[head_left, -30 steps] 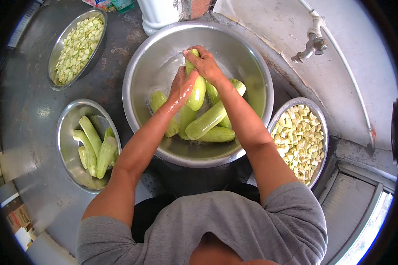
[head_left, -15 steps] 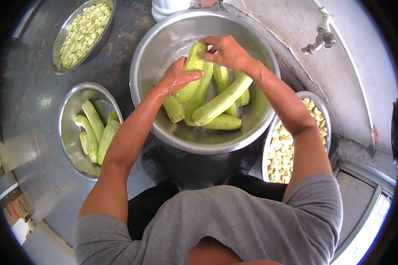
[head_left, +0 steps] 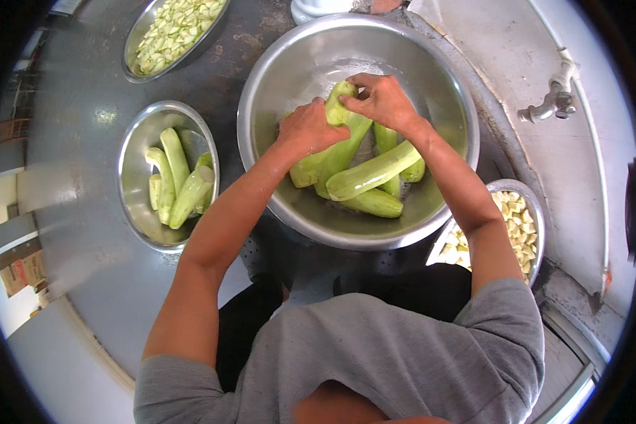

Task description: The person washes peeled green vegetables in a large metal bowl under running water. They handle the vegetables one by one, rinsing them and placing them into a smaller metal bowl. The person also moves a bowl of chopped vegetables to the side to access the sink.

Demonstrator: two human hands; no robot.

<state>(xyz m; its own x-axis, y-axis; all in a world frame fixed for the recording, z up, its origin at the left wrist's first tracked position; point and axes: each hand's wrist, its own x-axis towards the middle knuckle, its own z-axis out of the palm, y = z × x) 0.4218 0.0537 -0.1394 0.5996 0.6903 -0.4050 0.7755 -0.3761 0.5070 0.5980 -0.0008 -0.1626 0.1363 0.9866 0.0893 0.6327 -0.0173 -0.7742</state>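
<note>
Here, the widest thing is the big steel basin at the far centre, where both hands work. The left hand is closed around the middle of a long peeled pale-green gourd that stands slanted in the basin, and the right hand pinches its upper tip between thumb and fingers. Whether a blade is in that hand cannot be told. Several more whole peeled gourds lie crosswise on the basin floor beneath.

To the left sits a middling steel bowl holding a few more long peeled gourds, leaning together. Farther left and away, a shallow steel tray is heaped with small cut green pieces. On the near right, partly hidden under the right arm, another tray carries pale diced chunks.

Judging by this, a good share is already cut up into the two trays, while the whole gourds in the basin and the left bowl remain uncut.

A wall tap is mounted on the far right.
</note>
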